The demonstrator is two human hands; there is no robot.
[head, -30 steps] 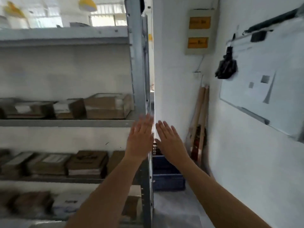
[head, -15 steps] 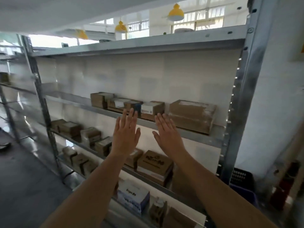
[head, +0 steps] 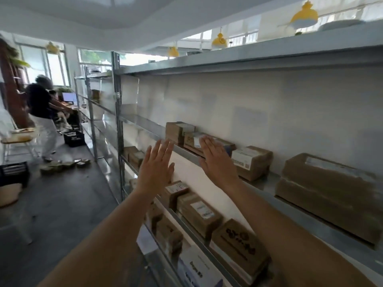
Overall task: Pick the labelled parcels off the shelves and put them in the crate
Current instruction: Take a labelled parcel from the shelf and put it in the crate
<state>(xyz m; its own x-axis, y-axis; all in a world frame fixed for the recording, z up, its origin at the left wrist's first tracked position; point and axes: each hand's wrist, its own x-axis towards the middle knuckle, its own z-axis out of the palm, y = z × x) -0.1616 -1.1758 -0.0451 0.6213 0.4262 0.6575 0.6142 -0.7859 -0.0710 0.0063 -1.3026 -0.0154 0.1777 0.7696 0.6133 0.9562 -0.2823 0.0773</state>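
Note:
Brown cardboard parcels with white labels stand on grey metal shelves along the right. On the middle shelf are a small parcel, a flat parcel, a labelled parcel and a large parcel. More parcels lie on the shelf below. My left hand and my right hand are raised in front of the shelves with straight fingers, holding nothing. My right fingertips overlap the flat parcel; contact is unclear. A black crate stands on the floor far left.
A person in a dark top bends over near the black crate at the aisle's far end. Another black crate sits at the left edge, with small items strewn on the floor. Grey floor runs along the left of the shelving.
My view has swung left from the wall corner and blue crate along the shelves. Both hands stay raised, flat and empty, now in front of the middle shelf's parcels.

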